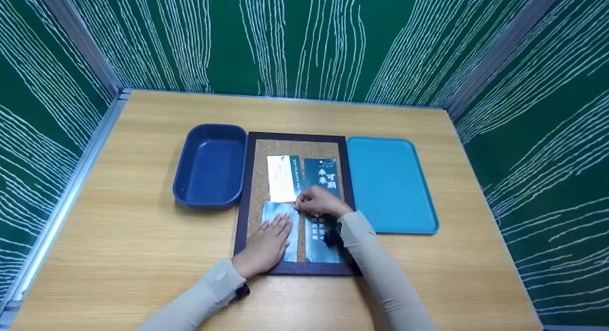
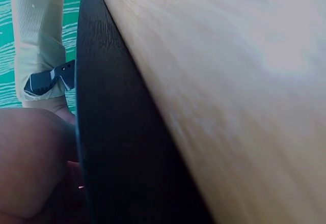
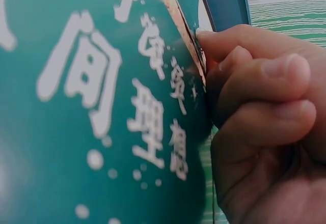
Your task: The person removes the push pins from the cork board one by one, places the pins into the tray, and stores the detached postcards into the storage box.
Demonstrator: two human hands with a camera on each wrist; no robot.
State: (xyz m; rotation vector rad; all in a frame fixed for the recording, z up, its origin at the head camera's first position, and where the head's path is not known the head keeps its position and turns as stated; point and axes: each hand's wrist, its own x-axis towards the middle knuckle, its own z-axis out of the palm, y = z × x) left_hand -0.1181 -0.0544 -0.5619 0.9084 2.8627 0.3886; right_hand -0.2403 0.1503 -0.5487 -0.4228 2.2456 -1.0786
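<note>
A dark-framed cork board (image 1: 259,179) lies on the table with three paper cards on it. My left hand (image 1: 267,240) rests flat, fingers straight, on the light-blue card (image 1: 280,209) at the lower left. At that card's upper right corner, my right hand (image 1: 319,201) pinches a small pin-like thing (image 1: 296,207), mostly hidden by the fingertips. The right forearm crosses a teal card (image 1: 321,250) with white writing. Above the light-blue card lies a white-and-teal card (image 1: 280,179). In the right wrist view, curled fingers (image 3: 265,76) are beside the teal card's edge.
A deep blue tub (image 1: 209,169) stands against the board's left side. Along its right side lies a flat turquoise tray (image 1: 392,186). Green walls with white streaks (image 1: 328,41) enclose the wooden table (image 1: 142,255) at the back and sides.
</note>
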